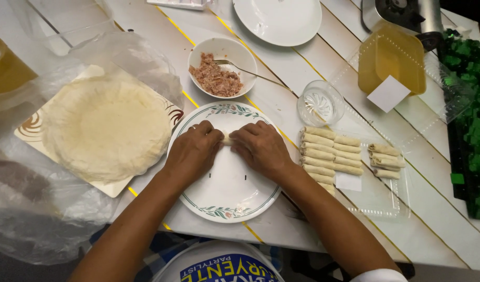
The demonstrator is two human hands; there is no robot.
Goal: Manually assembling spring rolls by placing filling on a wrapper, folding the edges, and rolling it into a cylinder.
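I see a small pale roll of wrapper (227,139) lying on the upper half of a round plate with a leaf-patterned rim (198,206), near the table's front edge. My left hand (194,151) and right hand (261,149) both lie palm-down over the roll, fingers curled and pressed onto it from either side, fingertips nearly meeting at the middle; only a short piece of the roll shows between them.

Just beyond the plate, toward the far edge, stands a white bowl of minced pink filling (219,78) with a fork (245,69) resting in it, the handle pointing right. To the plate's left, a stack of round pale wrappers (107,128) lies on a square plate, with loose clear plastic (36,224) around it. To the plate's right, a clear plastic tray (383,201) holds finished rolls (328,156) laid in rows. An empty glass dish (320,102) sits just past the tray. A white plate (279,18) lies at the table's far edge.
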